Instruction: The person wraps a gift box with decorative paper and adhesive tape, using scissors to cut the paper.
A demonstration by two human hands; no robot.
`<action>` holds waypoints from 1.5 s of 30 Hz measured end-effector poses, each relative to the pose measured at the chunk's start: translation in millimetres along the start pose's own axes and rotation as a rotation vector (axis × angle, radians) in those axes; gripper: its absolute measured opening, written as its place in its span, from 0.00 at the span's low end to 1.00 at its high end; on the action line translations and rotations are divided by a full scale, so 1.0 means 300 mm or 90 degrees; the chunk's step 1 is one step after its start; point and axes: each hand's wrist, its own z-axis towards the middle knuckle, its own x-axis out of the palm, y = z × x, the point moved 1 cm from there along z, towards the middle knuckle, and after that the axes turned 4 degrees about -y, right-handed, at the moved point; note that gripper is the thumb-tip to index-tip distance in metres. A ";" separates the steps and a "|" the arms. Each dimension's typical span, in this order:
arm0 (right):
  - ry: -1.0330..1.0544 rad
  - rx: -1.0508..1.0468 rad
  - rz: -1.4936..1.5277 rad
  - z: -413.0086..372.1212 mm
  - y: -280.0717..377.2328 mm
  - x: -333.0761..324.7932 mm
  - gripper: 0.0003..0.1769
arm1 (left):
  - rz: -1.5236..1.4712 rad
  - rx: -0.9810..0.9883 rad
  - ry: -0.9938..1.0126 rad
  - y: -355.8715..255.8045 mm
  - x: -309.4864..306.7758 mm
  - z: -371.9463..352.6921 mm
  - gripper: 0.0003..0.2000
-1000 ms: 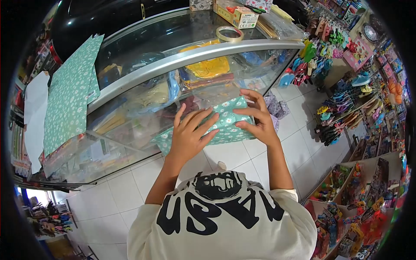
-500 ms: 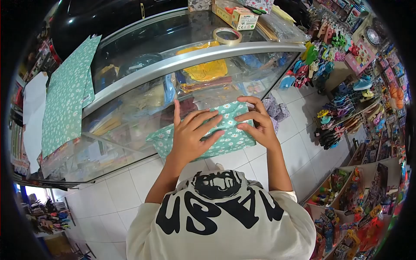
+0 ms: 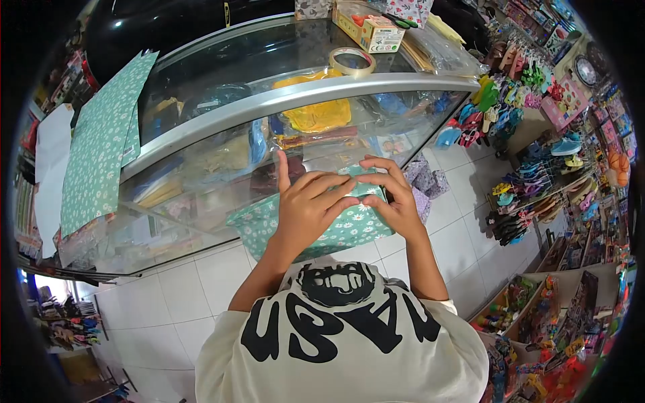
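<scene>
A piece of green wrapping paper (image 3: 356, 225) with white daisies is folded into a flat packet in front of the glass counter. My left hand (image 3: 310, 205) lies over its middle, thumb and fingertips pinching the paper, with one outer finger sticking up. From the other side my right hand (image 3: 398, 201) pinches the same paper near its right end, thumb below and fingers above. The fingertips of both hands nearly meet along a fold. What lies inside the packet, if anything, is hidden.
On the counter's left end lies a larger daisy-patterned sheet (image 3: 101, 144) beside a white sheet (image 3: 52, 174). A roll of tape (image 3: 352, 62), a small box (image 3: 380, 35) and green-handled scissors (image 3: 402, 21) are on top. Purple patterned packets (image 3: 424, 180) sit at right, near hanging sandals (image 3: 521, 201).
My hands have drawn closer together, the right one moving left. Fingers and thumbs have closed in on the fold of the paper.
</scene>
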 end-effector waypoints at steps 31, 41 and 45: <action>0.004 0.012 0.110 -0.100 -0.163 -0.138 0.07 | 0.023 -0.037 -0.003 -0.103 0.196 -0.037 0.10; -0.047 0.040 0.114 -0.120 -0.176 -0.201 0.05 | 0.042 -0.019 0.041 -0.060 0.183 -0.039 0.16; -0.048 0.035 0.111 -0.125 -0.185 -0.207 0.05 | -0.008 -0.057 0.052 -0.063 0.162 -0.025 0.16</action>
